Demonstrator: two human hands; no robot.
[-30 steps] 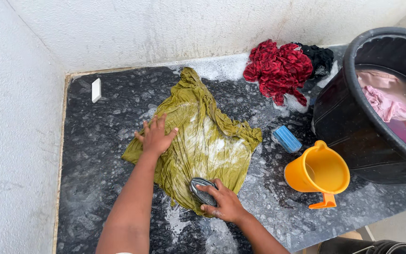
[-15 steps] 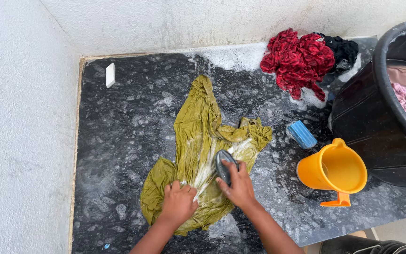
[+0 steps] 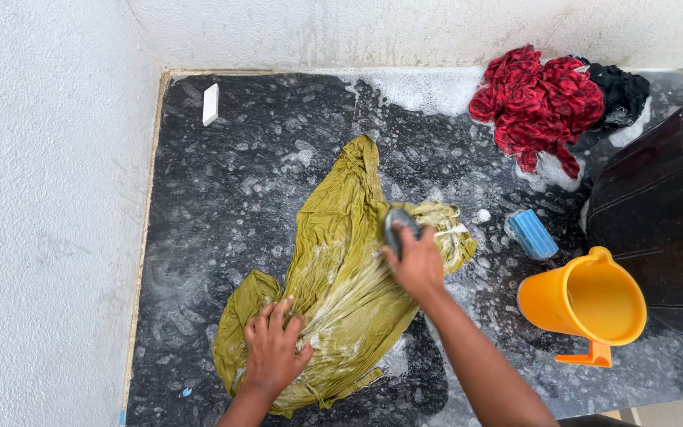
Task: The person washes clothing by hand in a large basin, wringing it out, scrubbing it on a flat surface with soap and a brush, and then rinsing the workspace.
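- I see a dark speckled stone slab, wet and foamy, set into a corner of white rough walls.
- My left hand lies flat, fingers spread, pinning the near end of the olive-green garment spread mid-slab.
- My right hand grips a grey scrubbing brush on the cloth's far right part.
- Risks, as I judge them: the soapy cloth could slide under the pinning hand; a wide stroke might knock the blue soap bar or the orange jug just beside it.

No packages, labels, signs or screens are in view.
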